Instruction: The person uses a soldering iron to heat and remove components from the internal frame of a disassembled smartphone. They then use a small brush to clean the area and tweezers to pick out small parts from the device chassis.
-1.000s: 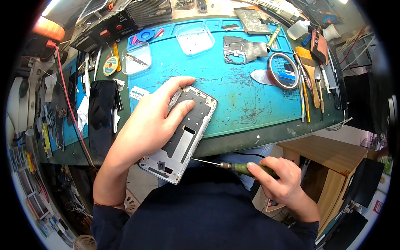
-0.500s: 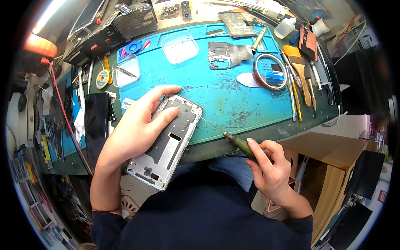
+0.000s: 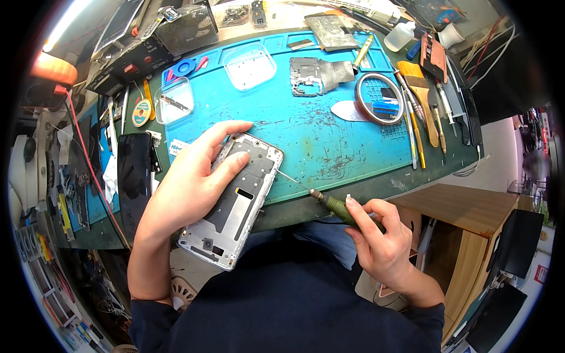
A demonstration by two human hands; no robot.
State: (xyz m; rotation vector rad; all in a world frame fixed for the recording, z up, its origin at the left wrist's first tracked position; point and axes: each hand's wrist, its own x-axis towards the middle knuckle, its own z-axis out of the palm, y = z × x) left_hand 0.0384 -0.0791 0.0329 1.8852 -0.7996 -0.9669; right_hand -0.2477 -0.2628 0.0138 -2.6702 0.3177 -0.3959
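My left hand (image 3: 197, 182) is closed around a phone frame (image 3: 250, 176), its thumb across the inner face and its fingers along the far side. This silver and grey frame is tilted, with slots cut through it and a small camera window near its lower end. My right hand (image 3: 382, 238) grips a green-handled tool (image 3: 336, 206) with a metal collar and a thin shaft. The shaft's tip meets the right edge of the frame near its upper corner; whether it touches cannot be made out.
A blue work mat (image 3: 259, 112) carries two clear plastic trays (image 3: 250, 67), a phone board (image 3: 306, 76) and a round ring-shaped lens (image 3: 379, 99). Brushes (image 3: 421, 94) lie at its right. Left of my hand sits a black phone (image 3: 134, 170). A wooden cabinet (image 3: 453, 206) stands at the right.
The whole view has shifted slightly. Both hands keep their grips, and the tool's tip stays at the frame's right edge.
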